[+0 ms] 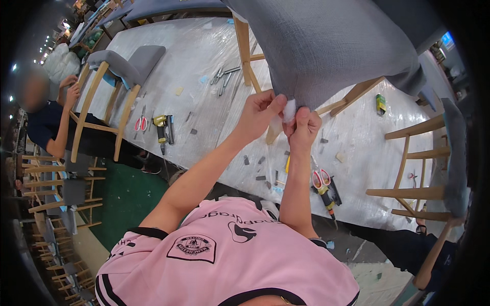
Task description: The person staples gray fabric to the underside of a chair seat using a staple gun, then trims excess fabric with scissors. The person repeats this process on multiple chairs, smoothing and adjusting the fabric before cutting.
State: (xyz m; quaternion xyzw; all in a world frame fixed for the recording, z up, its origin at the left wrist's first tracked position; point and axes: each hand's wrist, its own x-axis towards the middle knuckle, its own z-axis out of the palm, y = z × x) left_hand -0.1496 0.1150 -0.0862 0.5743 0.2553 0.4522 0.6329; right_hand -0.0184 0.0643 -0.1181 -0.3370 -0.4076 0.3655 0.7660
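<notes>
Upholstered in grey fabric, a wooden-legged chair (337, 46) stands tilted on the plastic-covered table in front of me. Both hands are at the fabric's lower corner, where a tuft of white padding (289, 110) shows between them. My left hand (259, 116) is closed, thumb and fingers pinching the cloth edge left of the padding. Just right of it my right hand (303, 128) is also closed, its thumb pressed against curled fingers at the cloth edge. The fingers partly hide what lies between them.
Red-handled scissors (321, 179) lie beside a staple gun (325, 196) near my right forearm. Another staple gun (161, 128) and scissors (141, 122) lie left. Metal strips (222, 81) are farther back. Co-workers handle a left chair (104, 84) and a right chair (429, 158).
</notes>
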